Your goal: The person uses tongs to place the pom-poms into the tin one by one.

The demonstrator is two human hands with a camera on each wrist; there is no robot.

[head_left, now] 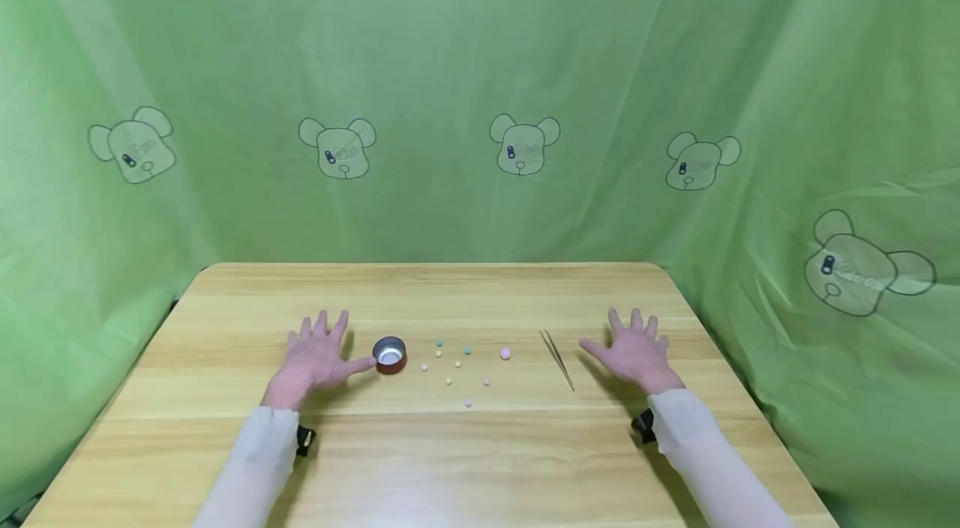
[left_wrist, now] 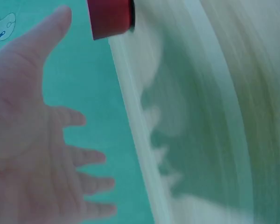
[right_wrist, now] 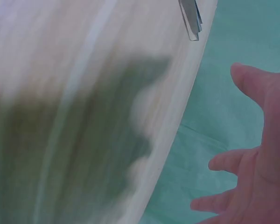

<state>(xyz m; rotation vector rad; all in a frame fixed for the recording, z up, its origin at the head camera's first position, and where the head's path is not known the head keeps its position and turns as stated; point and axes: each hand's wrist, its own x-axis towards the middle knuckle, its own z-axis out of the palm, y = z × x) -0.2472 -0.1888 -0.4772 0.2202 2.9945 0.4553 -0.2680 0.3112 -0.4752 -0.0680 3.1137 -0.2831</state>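
My left hand (head_left: 318,357) is spread over the table with straight fingers, its thumb tip right beside a small round tin (head_left: 390,367), red outside and silvery inside. In the left wrist view the red tin (left_wrist: 111,17) shows at the top, past the thumb. My right hand (head_left: 636,355) is also spread, fingers apart, holding nothing. To its left lie metal tweezers (head_left: 558,361), whose end also shows in the right wrist view (right_wrist: 191,19). Between tin and tweezers are scattered several small beads, among them a larger pink one (head_left: 506,354) and a teal one (head_left: 467,351).
The light wooden table (head_left: 450,461) runs back to a green curtain (head_left: 435,37) with bear-head prints, which also hangs along both sides. Black straps (head_left: 643,425) sit at the wrists, below white sleeves. Both hands cast shadows on the tabletop.
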